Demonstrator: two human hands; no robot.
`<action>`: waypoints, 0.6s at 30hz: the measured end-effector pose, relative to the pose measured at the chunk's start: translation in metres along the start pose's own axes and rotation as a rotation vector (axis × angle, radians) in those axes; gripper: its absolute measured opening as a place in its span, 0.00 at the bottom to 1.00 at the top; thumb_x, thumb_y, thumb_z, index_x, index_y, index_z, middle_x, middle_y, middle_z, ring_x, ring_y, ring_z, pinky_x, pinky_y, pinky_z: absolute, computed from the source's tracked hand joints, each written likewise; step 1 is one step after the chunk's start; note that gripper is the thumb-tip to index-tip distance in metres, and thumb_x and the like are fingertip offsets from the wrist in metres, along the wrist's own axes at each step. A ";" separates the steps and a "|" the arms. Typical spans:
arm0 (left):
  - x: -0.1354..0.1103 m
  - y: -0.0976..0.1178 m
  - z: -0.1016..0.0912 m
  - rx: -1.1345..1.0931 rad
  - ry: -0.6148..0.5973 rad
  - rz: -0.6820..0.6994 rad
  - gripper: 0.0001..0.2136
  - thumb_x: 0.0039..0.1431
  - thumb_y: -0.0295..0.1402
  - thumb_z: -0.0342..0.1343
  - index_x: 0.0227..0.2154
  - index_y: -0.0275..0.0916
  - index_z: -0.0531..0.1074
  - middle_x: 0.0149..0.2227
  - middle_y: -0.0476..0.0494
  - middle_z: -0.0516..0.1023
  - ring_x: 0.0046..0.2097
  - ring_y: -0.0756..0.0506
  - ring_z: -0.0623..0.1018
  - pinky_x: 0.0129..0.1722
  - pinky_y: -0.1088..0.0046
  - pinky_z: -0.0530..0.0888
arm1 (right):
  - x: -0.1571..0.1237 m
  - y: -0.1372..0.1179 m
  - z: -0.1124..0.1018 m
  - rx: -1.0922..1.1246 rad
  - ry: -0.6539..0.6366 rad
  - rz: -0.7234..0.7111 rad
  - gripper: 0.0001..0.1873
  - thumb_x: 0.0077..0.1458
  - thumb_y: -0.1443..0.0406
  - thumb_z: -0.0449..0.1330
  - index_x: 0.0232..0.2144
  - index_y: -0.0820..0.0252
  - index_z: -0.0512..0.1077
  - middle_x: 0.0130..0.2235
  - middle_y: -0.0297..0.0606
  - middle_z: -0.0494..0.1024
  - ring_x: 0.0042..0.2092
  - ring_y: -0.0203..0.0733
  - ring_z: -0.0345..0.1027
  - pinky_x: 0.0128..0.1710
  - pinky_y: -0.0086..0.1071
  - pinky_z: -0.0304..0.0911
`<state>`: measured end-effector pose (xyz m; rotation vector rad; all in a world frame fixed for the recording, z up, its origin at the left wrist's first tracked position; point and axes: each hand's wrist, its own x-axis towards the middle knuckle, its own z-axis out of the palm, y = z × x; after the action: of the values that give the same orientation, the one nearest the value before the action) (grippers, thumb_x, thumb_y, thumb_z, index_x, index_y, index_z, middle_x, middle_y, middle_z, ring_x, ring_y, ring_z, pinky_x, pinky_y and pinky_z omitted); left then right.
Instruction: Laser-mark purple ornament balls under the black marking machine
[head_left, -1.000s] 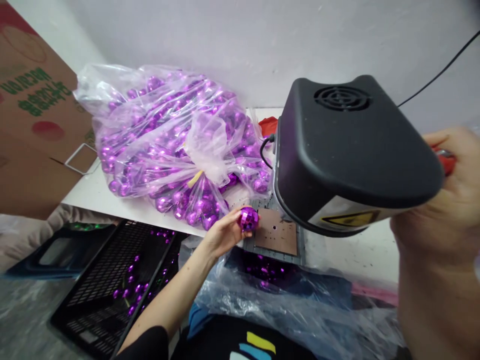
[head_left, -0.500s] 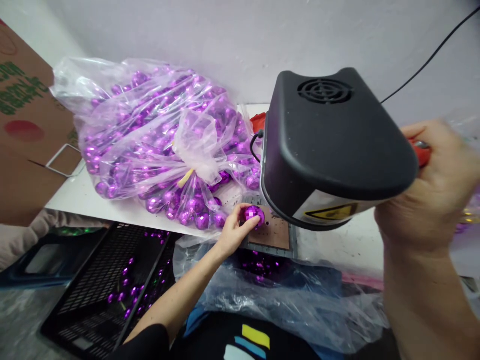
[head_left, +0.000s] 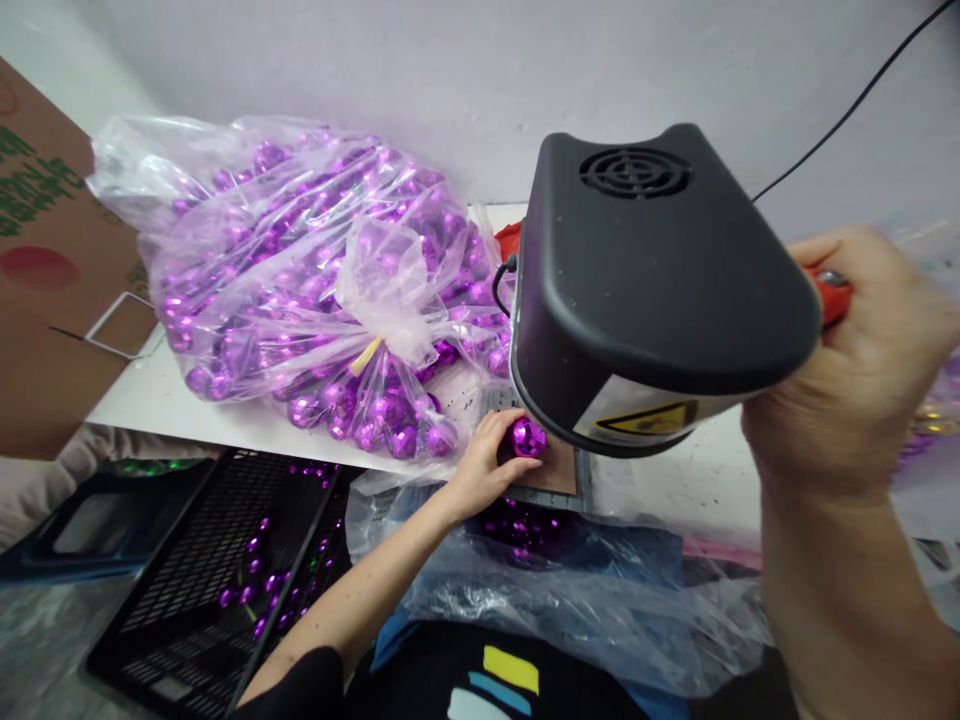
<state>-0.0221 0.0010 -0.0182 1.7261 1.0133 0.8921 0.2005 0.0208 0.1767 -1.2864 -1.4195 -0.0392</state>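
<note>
My left hand has its fingers and thumb curved around a shiny purple faceted ball. The ball sits at the fingertips, over a brown board on a grey metal plate. Above and to the right stands a black machine housing with a round vent and a yellow warning label. Its lower working part is hidden behind the housing. My right hand is wrapped around a red handle at the machine's right side.
A tied clear bag full of purple balls lies on the white table. Left are a cardboard box and another person's sleeve. Below, a black crate holds purple balls. Clear plastic covers my lap.
The purple ball has moved right over the board, closer to the machine, with my left hand. My thumb has shifted from the ball's front to below it. My right hand stays on the handle.
</note>
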 end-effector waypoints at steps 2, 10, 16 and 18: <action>-0.001 0.001 0.002 0.054 -0.002 0.038 0.24 0.60 0.39 0.63 0.58 0.43 0.68 0.58 0.39 0.74 0.61 0.37 0.71 0.66 0.50 0.61 | 0.000 0.001 0.001 -0.003 0.003 0.003 0.21 0.58 0.53 0.59 0.30 0.69 0.70 0.25 0.32 0.65 0.29 0.20 0.56 0.29 0.19 0.49; 0.008 0.017 0.003 0.176 -0.047 0.033 0.22 0.58 0.37 0.63 0.55 0.41 0.72 0.56 0.36 0.74 0.60 0.36 0.72 0.66 0.47 0.60 | -0.002 0.004 0.000 0.003 0.003 0.001 0.19 0.60 0.55 0.58 0.31 0.70 0.70 0.26 0.31 0.65 0.30 0.18 0.57 0.31 0.19 0.50; 0.014 0.014 0.005 0.110 -0.039 -0.035 0.23 0.53 0.39 0.68 0.52 0.44 0.73 0.55 0.39 0.75 0.61 0.34 0.70 0.66 0.46 0.61 | -0.004 0.003 -0.001 -0.053 -0.023 -0.015 0.20 0.62 0.55 0.55 0.33 0.70 0.70 0.26 0.30 0.63 0.30 0.17 0.55 0.32 0.20 0.49; 0.014 0.011 0.008 0.080 -0.024 -0.031 0.26 0.52 0.39 0.69 0.53 0.43 0.72 0.57 0.37 0.74 0.63 0.33 0.68 0.66 0.45 0.60 | -0.004 0.003 -0.001 -0.055 -0.025 -0.023 0.20 0.62 0.55 0.55 0.33 0.70 0.70 0.26 0.30 0.63 0.29 0.17 0.54 0.32 0.20 0.49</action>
<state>-0.0070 0.0084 -0.0087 1.7789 1.0703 0.8189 0.2023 0.0183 0.1725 -1.3195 -1.4633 -0.0784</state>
